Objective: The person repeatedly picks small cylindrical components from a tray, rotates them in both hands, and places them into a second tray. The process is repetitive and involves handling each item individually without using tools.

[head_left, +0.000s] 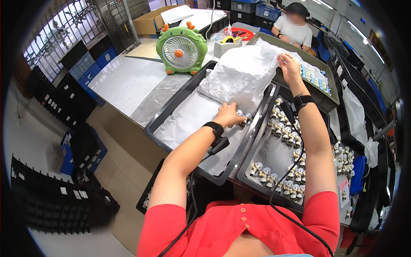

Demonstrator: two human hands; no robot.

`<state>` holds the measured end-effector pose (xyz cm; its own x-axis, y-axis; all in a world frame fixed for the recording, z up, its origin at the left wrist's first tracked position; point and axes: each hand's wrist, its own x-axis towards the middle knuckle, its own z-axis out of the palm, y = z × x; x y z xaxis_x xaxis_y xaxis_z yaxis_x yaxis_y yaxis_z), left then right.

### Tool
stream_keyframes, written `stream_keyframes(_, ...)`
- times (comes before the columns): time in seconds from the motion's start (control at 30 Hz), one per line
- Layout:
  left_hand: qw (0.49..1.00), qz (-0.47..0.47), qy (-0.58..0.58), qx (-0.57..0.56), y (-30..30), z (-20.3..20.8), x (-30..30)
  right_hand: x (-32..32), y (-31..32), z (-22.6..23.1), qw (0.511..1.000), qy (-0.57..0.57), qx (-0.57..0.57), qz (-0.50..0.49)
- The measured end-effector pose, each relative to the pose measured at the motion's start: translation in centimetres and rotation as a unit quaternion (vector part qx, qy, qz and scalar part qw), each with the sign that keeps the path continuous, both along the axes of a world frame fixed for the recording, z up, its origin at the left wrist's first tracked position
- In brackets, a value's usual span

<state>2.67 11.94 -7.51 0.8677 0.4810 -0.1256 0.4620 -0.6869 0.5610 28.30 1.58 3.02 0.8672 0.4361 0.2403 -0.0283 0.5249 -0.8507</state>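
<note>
My right hand [290, 67] is raised at the far end of the trays, its fingers pinched on the edge of a crumpled white sheet [244, 70]. The lifted sheet drapes over the far part of a dark grey tray [169, 133]. Inside that tray my left hand [227, 115] has its fingers spread, with the thumb against a few small figures [248, 116] with round clear tops. White lining [192, 112] covers the tray's bottom. Beside it, a second dark tray [247, 168] holds rows of small white-and-gold figures [286, 136], partly hidden by my right arm.
A green cartoon fan [181, 52] stands on the table left of the trays. At the far right, an olive bin [330, 92] contains blue-and-white pieces. More figures [343, 160] lie right of my arm. Cables hang from both wrists. A person [295, 28] sits across the table.
</note>
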Motion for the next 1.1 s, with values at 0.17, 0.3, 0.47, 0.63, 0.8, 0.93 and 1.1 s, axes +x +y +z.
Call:
stream_keyframes(0.17, 1.0, 0.012, -0.008, -0.005, 1.9, -0.9, 0.0, 0.1, -0.8, -1.0, 1.0, 0.001, -0.026, 0.009)
stream_keyframes(0.3, 0.998, 0.051, 0.001, 0.026, 0.9, 0.3, -0.3, -0.4, -1.4, -1.0, 0.999, -0.009, -0.044, 0.021)
stream_keyframes(0.47, 0.996, 0.062, -0.059, 0.034, 1.5, -1.6, 0.3, -1.2, -1.4, -0.7, 0.998, -0.003, -0.057, 0.019)
stream_keyframes(0.63, 0.998, 0.023, -0.05, -0.031, 3.0, -1.3, 0.5, -0.9, -1.8, -1.3, 0.997, -0.007, -0.071, 0.016)
stream_keyframes(0.8, 0.997, 0.054, -0.021, 0.055, 2.5, -0.8, -0.2, -1.6, -2.3, -1.5, 0.994, 0.007, -0.109, 0.008)
stream_keyframes(0.93, 0.993, 0.093, -0.03, 0.064, 1.3, -0.4, -0.1, -1.9, -2.6, -1.5, 0.993, 0.01, -0.114, 0.006)
stream_keyframes(1.1, 0.97, 0.1, -0.116, 0.191, 0.0, 0.0, -0.3, -2.0, -3.3, -1.6, 0.991, 0.012, -0.13, 0.001)
